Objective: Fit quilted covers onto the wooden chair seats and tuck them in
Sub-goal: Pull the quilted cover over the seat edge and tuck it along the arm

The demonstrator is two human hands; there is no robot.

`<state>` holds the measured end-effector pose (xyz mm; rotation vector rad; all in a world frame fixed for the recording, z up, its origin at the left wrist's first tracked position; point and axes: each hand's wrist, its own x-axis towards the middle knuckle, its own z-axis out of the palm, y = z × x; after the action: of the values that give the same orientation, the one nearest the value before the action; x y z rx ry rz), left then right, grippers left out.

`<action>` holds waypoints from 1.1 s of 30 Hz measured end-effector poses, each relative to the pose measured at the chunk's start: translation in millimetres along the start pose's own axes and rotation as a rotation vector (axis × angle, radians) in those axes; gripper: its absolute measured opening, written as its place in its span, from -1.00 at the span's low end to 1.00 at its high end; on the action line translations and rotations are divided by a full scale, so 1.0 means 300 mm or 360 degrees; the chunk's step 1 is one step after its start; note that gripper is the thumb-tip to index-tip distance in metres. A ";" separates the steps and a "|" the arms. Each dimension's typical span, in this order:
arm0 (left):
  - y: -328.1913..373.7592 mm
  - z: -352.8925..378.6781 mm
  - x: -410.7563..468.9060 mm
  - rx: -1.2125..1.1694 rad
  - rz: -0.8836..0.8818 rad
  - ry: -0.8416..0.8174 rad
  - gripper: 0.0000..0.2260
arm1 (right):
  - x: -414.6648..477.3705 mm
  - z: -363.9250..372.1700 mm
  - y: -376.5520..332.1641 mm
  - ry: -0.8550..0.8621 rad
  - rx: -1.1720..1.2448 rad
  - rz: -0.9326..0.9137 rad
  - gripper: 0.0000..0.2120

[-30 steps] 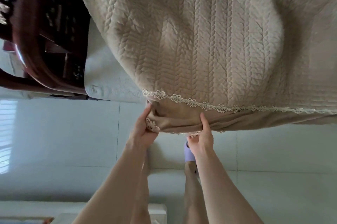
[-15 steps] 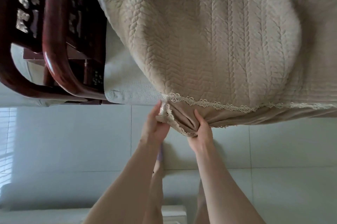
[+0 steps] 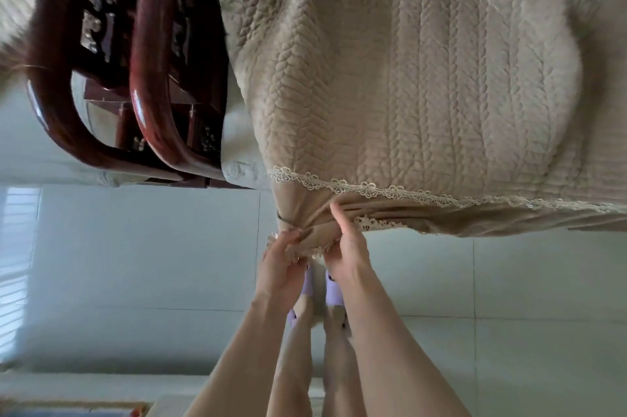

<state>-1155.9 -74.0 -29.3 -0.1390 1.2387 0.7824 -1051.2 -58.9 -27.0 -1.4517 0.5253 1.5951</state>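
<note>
Head view: the quilted cover [image 3: 407, 77] lies spread over the seat, its plain skirt hanging off the front edge below the lace trim [image 3: 373, 191]. At the skirt's corner beside the wooden armrest [image 3: 149, 83], the left hand [image 3: 281, 267] grips the bunched cloth and the right hand [image 3: 347, 248] pinches the folds, thumb up. A thin dark band [image 3: 284, 217] there may be elastic. The cover looks soft, light and limp: take the gathered hem, sparing the lace

Left of the cover [image 3: 407, 94], passage is blocked by wooden armrests [image 3: 149, 94]; open floor [image 3: 135, 263] is seen below it.
</note>
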 end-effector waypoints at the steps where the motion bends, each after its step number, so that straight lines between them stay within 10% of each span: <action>1: 0.008 0.012 0.003 -0.0017 0.0018 -0.0018 -0.87 | 0.001 0.005 0.007 0.0038 -0.0046 -0.0008 -0.57; 10: 0.119 0.124 0.038 -0.0145 -0.0102 -0.0024 -0.60 | 0.011 -0.060 -0.019 0.0229 -0.0139 0.0023 -0.90; 14: 0.117 0.083 0.028 -0.0145 0.0021 0.0079 -0.60 | 0.014 -0.062 -0.011 0.0178 -0.0242 -0.0003 -0.68; 21: 0.109 -0.065 0.018 -0.0521 0.0205 0.0411 -0.74 | 0.041 0.017 0.004 0.0133 -0.0016 0.0118 -0.90; 33: 0.255 0.005 0.057 -0.0354 0.0015 0.0196 -0.59 | 0.078 0.037 0.015 0.0244 0.0114 -0.0005 -0.71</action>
<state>-1198.8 -8.9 -20.2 -0.3675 1.2660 0.9300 -1059.1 -44.8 -47.8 -1.5274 0.6616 1.4550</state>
